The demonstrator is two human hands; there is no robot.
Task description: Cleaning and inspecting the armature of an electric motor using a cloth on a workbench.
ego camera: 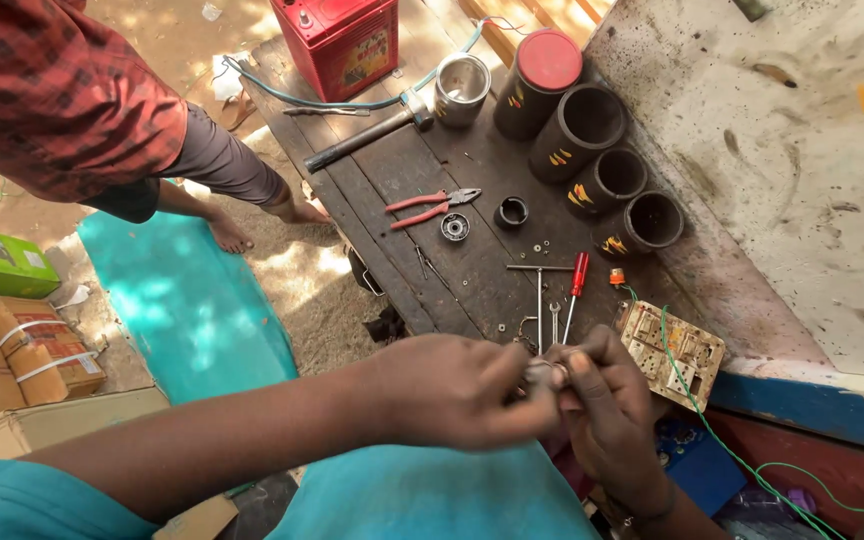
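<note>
My left hand (452, 392) and my right hand (607, 405) meet low in the head view, just above the near edge of a dark wooden bench (392, 170). Both pinch one small metal part (544, 372) between fingertips; its exact shape is hidden by my fingers. Close beyond my hands lie a red-handled screwdriver (574, 290), a T-shaped metal tool (539, 283) and a beige switch board (674, 350) with a green wire (712, 425).
Red-handled pliers (434, 206), a hammer (367, 136), a steel cup (460, 88), several black cylinders (592, 120) and a red battery (337, 40) sit on the bench. Another person in a red checked shirt (52, 90) stands at left by cardboard boxes (12, 350).
</note>
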